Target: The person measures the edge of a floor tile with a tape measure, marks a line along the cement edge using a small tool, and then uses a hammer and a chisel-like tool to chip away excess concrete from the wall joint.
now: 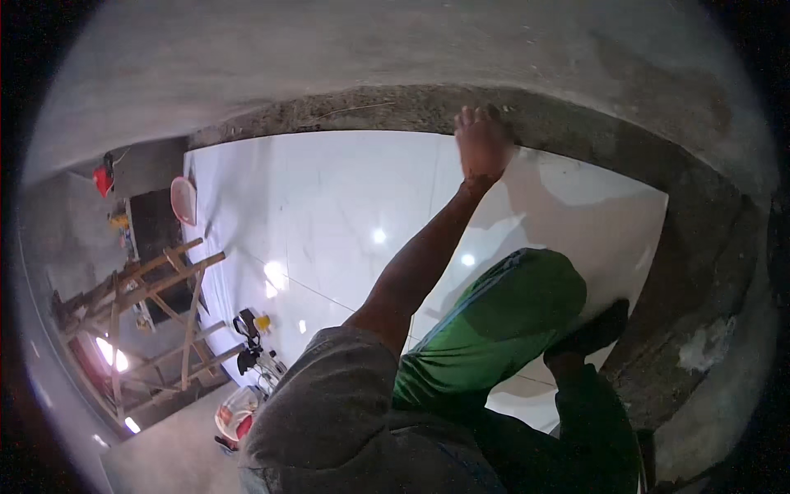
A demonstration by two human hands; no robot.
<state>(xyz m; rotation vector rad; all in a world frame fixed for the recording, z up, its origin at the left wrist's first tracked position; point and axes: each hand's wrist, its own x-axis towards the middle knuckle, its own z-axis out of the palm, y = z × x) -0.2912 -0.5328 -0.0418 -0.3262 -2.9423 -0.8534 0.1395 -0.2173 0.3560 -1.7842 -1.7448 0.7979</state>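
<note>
My left hand (pixel 482 148) reaches forward at the end of a bare outstretched arm. It lies at the far edge of a glossy white tiled floor (pixel 346 198), its fingers stretched over the rough grey strip (pixel 395 111) along the wall. Nothing shows in its grasp, though its right side is blurred and dark. My right hand is out of the picture. Beside my arm rises my bent knee in green trousers (pixel 510 296). A dark shoe (pixel 605 329) rests near the right edge of the tiles.
A grey wall (pixel 329 49) curves along the far side. Bare rough ground (pixel 699 239) borders the tiles at right. Leftward stand a wooden trestle frame (pixel 185 321), a pink basin (pixel 183 201), a black-and-yellow tool (pixel 249 325) and a whitish plastic bag (pixel 237 412).
</note>
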